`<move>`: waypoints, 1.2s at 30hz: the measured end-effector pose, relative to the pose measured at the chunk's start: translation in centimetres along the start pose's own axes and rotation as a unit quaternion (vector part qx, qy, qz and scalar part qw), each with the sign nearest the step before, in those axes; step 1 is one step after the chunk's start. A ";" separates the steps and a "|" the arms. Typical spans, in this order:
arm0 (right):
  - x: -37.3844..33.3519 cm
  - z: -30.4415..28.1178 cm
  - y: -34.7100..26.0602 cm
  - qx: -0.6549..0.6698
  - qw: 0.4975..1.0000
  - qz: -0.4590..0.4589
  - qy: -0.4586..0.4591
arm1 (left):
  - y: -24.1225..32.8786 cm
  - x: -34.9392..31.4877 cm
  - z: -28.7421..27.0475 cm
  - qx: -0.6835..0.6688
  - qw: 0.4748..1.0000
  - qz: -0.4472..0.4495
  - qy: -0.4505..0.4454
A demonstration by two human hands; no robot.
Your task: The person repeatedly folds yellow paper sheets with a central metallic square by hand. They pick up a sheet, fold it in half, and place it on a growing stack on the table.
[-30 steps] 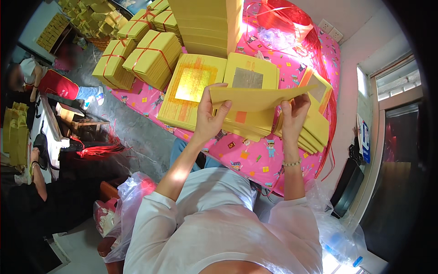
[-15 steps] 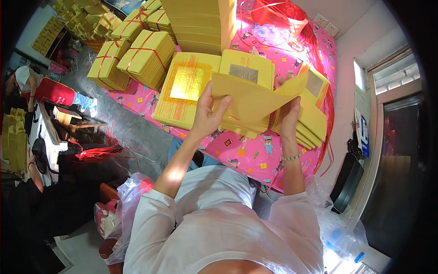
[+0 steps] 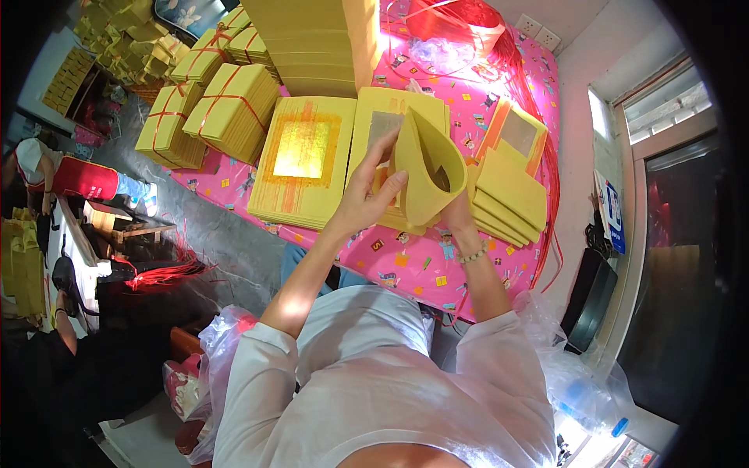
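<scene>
A yellow paper sheet point(image 3: 417, 183), possibly more than one layer, curls over into a loop above the middle stack. My left hand point(image 3: 368, 187) grips its left side, thumb toward me and fingers behind. On the other side, my right hand point(image 3: 456, 212) holds the curled lower edge; its fingers are mostly hidden by the paper. Below lies a stack of yellow paper point(image 3: 433, 109) with a silver square. A neighbouring stack point(image 3: 269, 183) on the left carries a shiny gold square with orange print. To the right of my hands sit several folded yellow papers point(image 3: 511, 191).
Yellow bundles point(image 3: 234, 109) tied with red strips stand at the left on the pink patterned tablecloth point(image 3: 413, 269). A tall yellow stack point(image 3: 304, 47) rises behind. Red strips point(image 3: 507, 54) hang along the right edge. Another person point(image 3: 86, 171) is at the far left.
The sheet was spread out flat and wide; now it is curled into a loop. My right hand has moved left and lower toward my left hand, bringing the sheet's right end over.
</scene>
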State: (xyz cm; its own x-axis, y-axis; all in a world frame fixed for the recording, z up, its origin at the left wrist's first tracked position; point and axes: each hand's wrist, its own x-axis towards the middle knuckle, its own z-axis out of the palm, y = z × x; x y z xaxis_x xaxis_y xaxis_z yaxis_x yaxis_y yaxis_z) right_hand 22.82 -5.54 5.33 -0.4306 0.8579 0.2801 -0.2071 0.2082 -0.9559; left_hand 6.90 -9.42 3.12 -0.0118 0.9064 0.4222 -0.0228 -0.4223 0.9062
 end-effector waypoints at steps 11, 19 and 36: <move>-0.3 -2.2 2.1 0.055 0.995 -0.003 0.082 | 0.6 1.4 0.0 -0.155 0.977 -0.103 0.102; -0.8 -1.0 0.2 -0.048 0.998 -0.003 0.046 | -0.5 1.0 0.5 -0.150 0.982 -0.051 0.105; -2.2 -1.5 2.0 -0.029 0.996 0.065 0.047 | -0.4 -0.9 1.3 -0.052 0.995 -0.036 0.076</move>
State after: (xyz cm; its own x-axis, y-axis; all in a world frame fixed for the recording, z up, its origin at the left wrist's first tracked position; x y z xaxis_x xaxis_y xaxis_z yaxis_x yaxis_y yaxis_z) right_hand 24.68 -6.27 2.68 -0.3661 0.9188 0.1474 -0.1027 0.1175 -0.9877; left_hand 8.25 -10.04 2.39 -0.1569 0.9270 0.3408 -0.1329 -0.3617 0.9228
